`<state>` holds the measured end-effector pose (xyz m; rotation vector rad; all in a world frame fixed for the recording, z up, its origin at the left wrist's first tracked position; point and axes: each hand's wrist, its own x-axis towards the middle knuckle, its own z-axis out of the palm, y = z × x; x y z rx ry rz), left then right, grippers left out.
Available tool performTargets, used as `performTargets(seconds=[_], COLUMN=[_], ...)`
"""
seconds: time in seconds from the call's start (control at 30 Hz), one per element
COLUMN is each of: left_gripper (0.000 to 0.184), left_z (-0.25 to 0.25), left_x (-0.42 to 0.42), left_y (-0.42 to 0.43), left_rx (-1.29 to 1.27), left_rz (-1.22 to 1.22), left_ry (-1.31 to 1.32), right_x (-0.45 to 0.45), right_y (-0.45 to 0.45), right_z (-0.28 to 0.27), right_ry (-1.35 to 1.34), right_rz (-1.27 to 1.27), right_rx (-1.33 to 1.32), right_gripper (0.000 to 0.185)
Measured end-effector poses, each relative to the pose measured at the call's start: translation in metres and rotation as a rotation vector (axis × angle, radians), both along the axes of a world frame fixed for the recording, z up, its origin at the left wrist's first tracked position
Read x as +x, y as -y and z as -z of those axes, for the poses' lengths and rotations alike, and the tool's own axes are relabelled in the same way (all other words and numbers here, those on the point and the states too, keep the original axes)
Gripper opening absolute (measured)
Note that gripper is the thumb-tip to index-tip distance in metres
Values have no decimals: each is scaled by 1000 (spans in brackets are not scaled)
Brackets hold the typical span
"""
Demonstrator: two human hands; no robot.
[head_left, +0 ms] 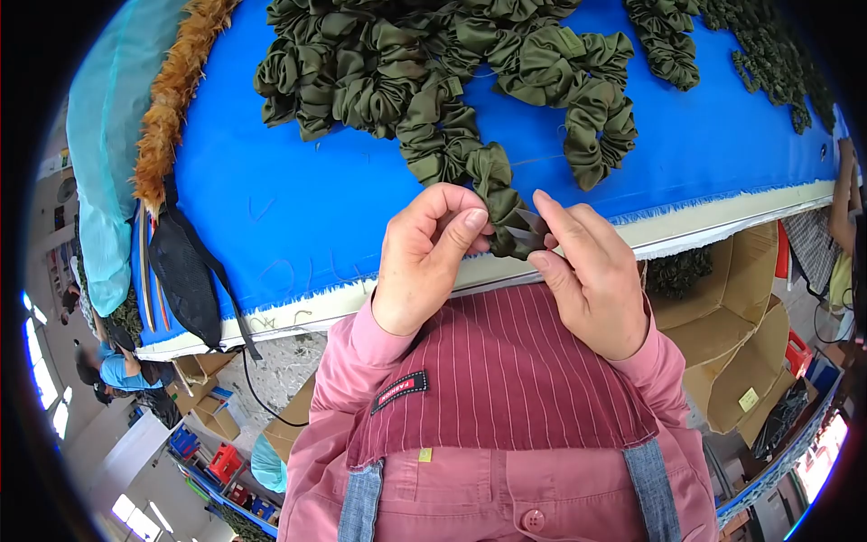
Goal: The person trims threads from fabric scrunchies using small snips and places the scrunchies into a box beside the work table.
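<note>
Between finger and thumb my left hand (429,248) pinches a dark green satin scrunchie (495,181) at the table's near edge. My right hand (591,262) is closed around small thread snips, mostly hidden in the fingers. The pointed metal blades of the thread snips (526,231) reach left to the scrunchie's lower end; whether they touch the cloth I cannot tell. The held scrunchie joins a chain of scrunchies running back to a large heap of green scrunchies (379,72). Another scrunchie (599,135) lies on the blue cover just beyond my right hand.
The blue table cover (271,181) has a frayed near edge with loose threads. At left are a brown feather duster (167,108), a black cloth item (183,271) and a teal sheet (101,172). Cardboard boxes (722,343) stand below right. Another person (131,370) is far left.
</note>
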<state>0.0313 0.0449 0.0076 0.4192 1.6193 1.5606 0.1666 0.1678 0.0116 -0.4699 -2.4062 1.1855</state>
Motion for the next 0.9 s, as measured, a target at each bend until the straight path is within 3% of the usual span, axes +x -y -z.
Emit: performTargets(seconds=[0.3, 0.47, 0.9], left_gripper=[5, 5, 2], left_z=[5, 4, 4], left_x=[-3, -3, -1], left_y=[5, 6, 4], left_rx=[70, 38, -21], left_rz=[93, 110, 97], left_ry=[-98, -159, -326], right_x=[-12, -13, -19], right_y=[-10, -11, -12], right_z=[2, -2, 4], right_ry=[-71, 4, -23], right_rz=[-83, -127, -121], right_rx=[494, 543, 653], right_gripper=[34, 41, 36])
